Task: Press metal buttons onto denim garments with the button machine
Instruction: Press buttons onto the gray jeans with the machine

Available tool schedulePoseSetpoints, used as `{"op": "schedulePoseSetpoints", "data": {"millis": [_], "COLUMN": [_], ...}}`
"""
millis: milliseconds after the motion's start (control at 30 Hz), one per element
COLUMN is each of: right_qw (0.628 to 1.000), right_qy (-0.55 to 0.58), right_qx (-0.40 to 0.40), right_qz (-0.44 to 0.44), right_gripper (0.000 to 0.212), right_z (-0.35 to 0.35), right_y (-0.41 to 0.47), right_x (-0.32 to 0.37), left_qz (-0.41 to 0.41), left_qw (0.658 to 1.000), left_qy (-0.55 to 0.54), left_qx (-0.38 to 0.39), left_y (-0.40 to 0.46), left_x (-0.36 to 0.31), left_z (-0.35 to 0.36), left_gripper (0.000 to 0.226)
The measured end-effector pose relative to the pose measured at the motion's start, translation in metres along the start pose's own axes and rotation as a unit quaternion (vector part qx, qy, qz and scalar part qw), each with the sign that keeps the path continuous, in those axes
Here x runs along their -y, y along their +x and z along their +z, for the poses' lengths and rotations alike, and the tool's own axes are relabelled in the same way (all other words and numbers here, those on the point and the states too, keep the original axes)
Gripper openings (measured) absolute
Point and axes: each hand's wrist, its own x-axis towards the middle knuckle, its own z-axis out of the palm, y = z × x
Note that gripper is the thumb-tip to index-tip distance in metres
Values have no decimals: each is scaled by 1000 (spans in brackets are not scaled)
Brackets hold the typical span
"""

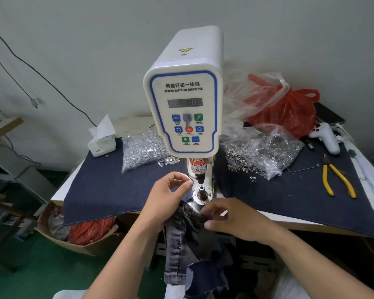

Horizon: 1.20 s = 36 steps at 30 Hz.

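While the denim garment hangs off the table's front edge at the lower centre of the frame, its waistband end is drawn up to the foot of the machine and the rest trails down toward the bottom edge, so its long axis runs near vertical in the picture. The right hand lies on that upper end with curled fingers, seemingly pinching the fabric just below the die. The left hand is just left of the die, fingers loosely bent with thumb and forefinger close together; whether it holds a button I cannot tell.

The cloth looks soft, floppy and fairly heavy for its size, so I would judge it best held near the waistband with both hands, kept flat and taut over the lower die.

Above stands the servo button machine, its panel facing us. Behind it, 2 clear bags: silver button caps at centre left, ringed metal parts at centre right. Yellow-handled pliers lie at the right on the dark denim table cover.
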Motion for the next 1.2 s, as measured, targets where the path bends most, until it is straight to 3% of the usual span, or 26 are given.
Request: {"op": "schedulePoseSetpoints", "data": {"millis": [133,200,267,300,400,467,567,667,733,800,900,1000,1133,1200], "right_qw": [992,992,993,994,993,994,995,993,993,996,990,962,965,968], "right_qy": [-83,-96,-79,-49,48,38,6,-63,-76,-29,103,251,253,249], "right_qx": [-78,-47,-2,6,-6,10,53,79,80,73,52,46,32,2], "right_qz": [-47,-72,-87,-98,-110,-106,-88,-62,-42,-50,-85,-92,-59,-26], "right_gripper": [19,19,16,15,10,13,11,23,15,5,29,47,34,22], "right_z": [7,6,3,1,-8,-12,-15,-24,-30,-34,-28,-17,-9,-6], "right_y": [0,-5,-11,-14,-18,-17,-13,-11,-12,-13,-13,-9,-1,2], "right_x": [2,3,4,6,11,13,16,16,15,13,10,4,-3,-7], "left_qz": [-11,-2,20,44,69,59,109,110,101,95,71,-3,-31,-36], "left_qw": [997,996,992,988,940,920,931,948,958,964,961,935,946,953], "left_qy": [-74,-90,-89,-38,130,157,121,47,-4,-67,-151,-251,-155,-138], "left_qx": [-5,6,88,140,308,354,326,295,269,241,219,249,282,266], "left_y": [-8,-11,-16,-17,-21,-22,-24,-28,-32,-35,-36,-35,-24,-17], "left_x": [-3,-8,-11,-11,-10,-8,-1,9,16,20,26,28,31,36], "left_z": [-4,-8,-14,-19,-29,-34,-33,-24,-17,-12,-4,1,-3,-6], "left_gripper": [13,15,23,24,16,17,12,5,16,26,34,29,32,23]}}
